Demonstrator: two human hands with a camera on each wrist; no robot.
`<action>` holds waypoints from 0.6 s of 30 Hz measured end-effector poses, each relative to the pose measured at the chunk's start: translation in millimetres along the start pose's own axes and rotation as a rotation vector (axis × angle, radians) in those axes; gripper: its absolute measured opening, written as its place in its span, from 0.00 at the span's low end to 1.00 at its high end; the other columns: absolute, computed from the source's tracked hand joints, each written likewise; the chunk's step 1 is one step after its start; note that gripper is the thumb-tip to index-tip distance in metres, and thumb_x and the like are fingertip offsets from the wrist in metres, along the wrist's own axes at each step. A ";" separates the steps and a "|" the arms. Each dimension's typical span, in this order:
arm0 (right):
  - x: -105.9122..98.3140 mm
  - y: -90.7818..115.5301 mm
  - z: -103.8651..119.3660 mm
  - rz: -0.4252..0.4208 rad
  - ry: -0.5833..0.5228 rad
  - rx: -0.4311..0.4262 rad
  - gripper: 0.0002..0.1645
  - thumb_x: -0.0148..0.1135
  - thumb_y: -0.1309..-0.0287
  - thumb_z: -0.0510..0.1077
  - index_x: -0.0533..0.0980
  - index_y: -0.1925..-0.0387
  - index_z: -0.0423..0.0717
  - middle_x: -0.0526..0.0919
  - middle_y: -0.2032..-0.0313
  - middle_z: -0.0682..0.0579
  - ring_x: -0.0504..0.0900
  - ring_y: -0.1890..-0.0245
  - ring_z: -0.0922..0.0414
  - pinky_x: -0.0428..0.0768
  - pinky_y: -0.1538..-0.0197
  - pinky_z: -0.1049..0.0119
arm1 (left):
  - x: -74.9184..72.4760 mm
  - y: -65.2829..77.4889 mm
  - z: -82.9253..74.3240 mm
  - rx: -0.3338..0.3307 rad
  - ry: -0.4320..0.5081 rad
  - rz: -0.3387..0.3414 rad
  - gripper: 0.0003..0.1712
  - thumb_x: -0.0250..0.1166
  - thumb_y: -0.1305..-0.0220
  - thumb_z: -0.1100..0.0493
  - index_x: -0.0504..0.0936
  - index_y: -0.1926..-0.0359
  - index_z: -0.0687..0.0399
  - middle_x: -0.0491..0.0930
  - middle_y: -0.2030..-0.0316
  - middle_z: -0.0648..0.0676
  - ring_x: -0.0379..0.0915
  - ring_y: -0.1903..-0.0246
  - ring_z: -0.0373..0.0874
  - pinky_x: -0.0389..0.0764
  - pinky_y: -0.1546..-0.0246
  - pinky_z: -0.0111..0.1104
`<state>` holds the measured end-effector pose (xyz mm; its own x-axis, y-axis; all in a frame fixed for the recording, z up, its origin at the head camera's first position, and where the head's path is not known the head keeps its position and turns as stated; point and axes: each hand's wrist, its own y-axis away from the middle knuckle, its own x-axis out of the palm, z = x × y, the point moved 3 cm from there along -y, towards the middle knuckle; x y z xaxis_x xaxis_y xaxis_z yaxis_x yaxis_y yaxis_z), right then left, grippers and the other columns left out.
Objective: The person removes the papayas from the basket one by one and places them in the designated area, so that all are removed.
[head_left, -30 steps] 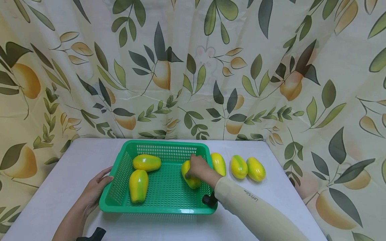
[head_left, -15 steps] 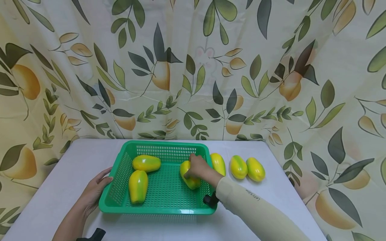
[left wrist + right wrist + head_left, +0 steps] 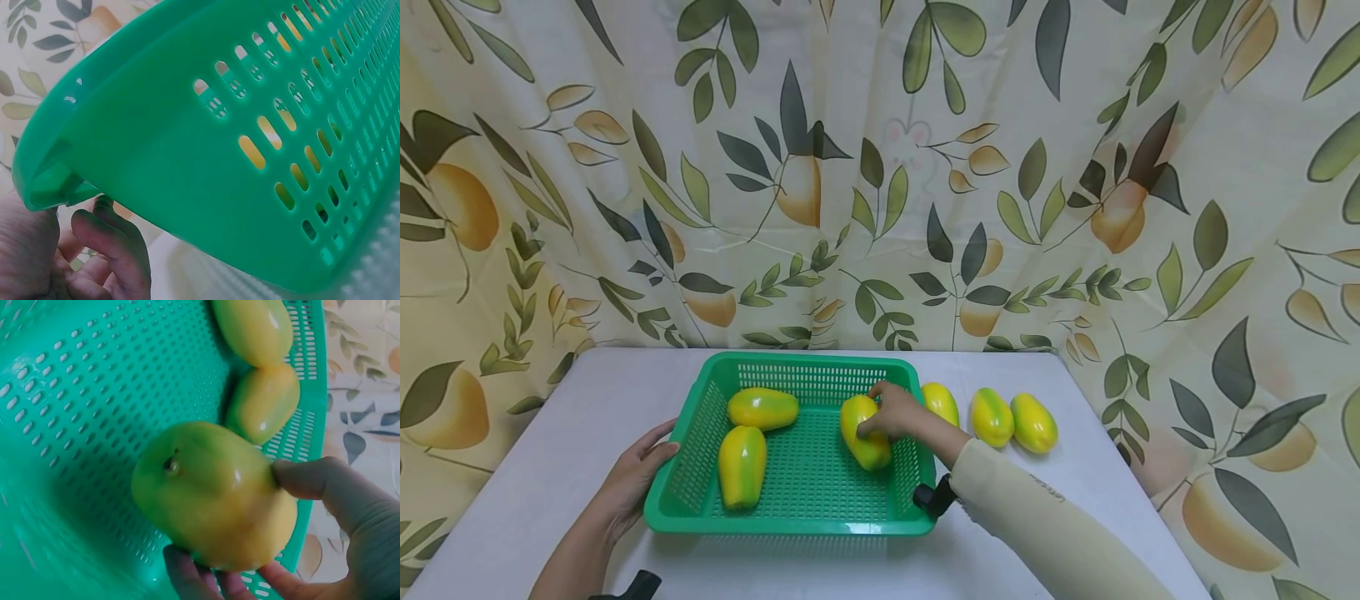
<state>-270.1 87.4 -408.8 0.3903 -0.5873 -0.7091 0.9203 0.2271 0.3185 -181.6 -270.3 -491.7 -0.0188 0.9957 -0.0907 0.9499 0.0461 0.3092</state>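
A green plastic basket (image 3: 790, 527) with perforated walls stands on the table. At its left rim is my left hand (image 3: 638, 471), holding the edge; the left wrist view shows the fingers curled beneath the rim. Inside the basket's right part, my right hand (image 3: 898, 414) grips a yellow-green mango (image 3: 863, 442), thumb on one side and fingers on the other. The right wrist view shows that mango (image 3: 212, 494) stem end toward the camera. Two more mangoes lie in the basket's left part, one crosswise (image 3: 763, 408) and one lengthwise (image 3: 742, 468).
Three mangoes lie on the white-covered table (image 3: 1000, 517) right of the basket: one close by its right wall (image 3: 942, 402), partly hidden by the arm, and two side by side (image 3: 992, 417). A leaf-and-fruit patterned curtain (image 3: 880, 208) hangs behind the table.
My right hand has shifted slightly, and the gripped mango has moved a little to the left and tilted inside the basket. My left hand stays at the rim.
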 end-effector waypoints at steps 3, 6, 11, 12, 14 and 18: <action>-3.1 1.7 -0.3 0.019 -0.061 0.003 0.40 0.75 0.55 0.41 0.68 0.40 0.38 0.75 0.51 0.40 0.78 0.57 0.49 0.87 0.63 0.55 | -0.1 0.5 -0.2 0.001 0.004 0.002 0.41 0.54 0.26 0.45 0.46 0.22 0.51 0.57 0.30 0.68 0.78 0.53 0.37 0.83 0.52 0.33; -5.6 3.7 -0.7 0.036 -0.103 0.011 0.41 0.75 0.55 0.41 0.68 0.39 0.38 0.75 0.49 0.39 0.78 0.55 0.48 0.87 0.61 0.54 | -0.1 0.8 -0.2 0.000 0.004 0.003 0.42 0.55 0.27 0.45 0.46 0.22 0.51 0.57 0.30 0.68 0.77 0.53 0.36 0.83 0.52 0.33; -9.2 6.6 -3.0 0.064 -0.169 0.026 0.42 0.74 0.54 0.41 0.67 0.37 0.38 0.74 0.45 0.38 0.78 0.52 0.47 0.87 0.58 0.53 | 0.0 1.0 -0.7 0.002 0.002 0.008 0.42 0.55 0.27 0.45 0.46 0.22 0.51 0.57 0.30 0.68 0.77 0.52 0.36 0.83 0.51 0.32; -9.7 7.1 -3.8 0.069 -0.184 0.027 0.42 0.74 0.53 0.41 0.67 0.37 0.37 0.74 0.44 0.38 0.78 0.51 0.47 0.87 0.58 0.53 | 0.0 1.0 -0.9 0.003 0.002 0.009 0.42 0.54 0.27 0.45 0.46 0.22 0.51 0.56 0.30 0.69 0.77 0.52 0.36 0.83 0.51 0.32; -10.7 8.3 -5.3 0.074 -0.209 0.026 0.42 0.74 0.53 0.41 0.67 0.37 0.37 0.73 0.43 0.37 0.79 0.51 0.47 0.87 0.59 0.54 | -0.1 1.0 -0.9 0.003 0.002 0.011 0.42 0.54 0.27 0.45 0.46 0.22 0.51 0.56 0.30 0.68 0.77 0.52 0.35 0.83 0.51 0.32; -13.7 12.0 -7.5 0.078 -0.256 0.019 0.42 0.75 0.53 0.41 0.67 0.36 0.38 0.74 0.44 0.37 0.79 0.52 0.47 0.87 0.57 0.52 | 0.0 0.5 -0.6 0.002 0.000 0.012 0.42 0.54 0.27 0.44 0.46 0.22 0.51 0.56 0.30 0.68 0.77 0.52 0.35 0.82 0.51 0.31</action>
<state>-264.3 103.9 -400.0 0.4390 -0.7461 -0.5006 0.8860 0.2667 0.3794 -181.3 -270.2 -491.0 -0.0077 0.9962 -0.0870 0.9506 0.0343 0.3085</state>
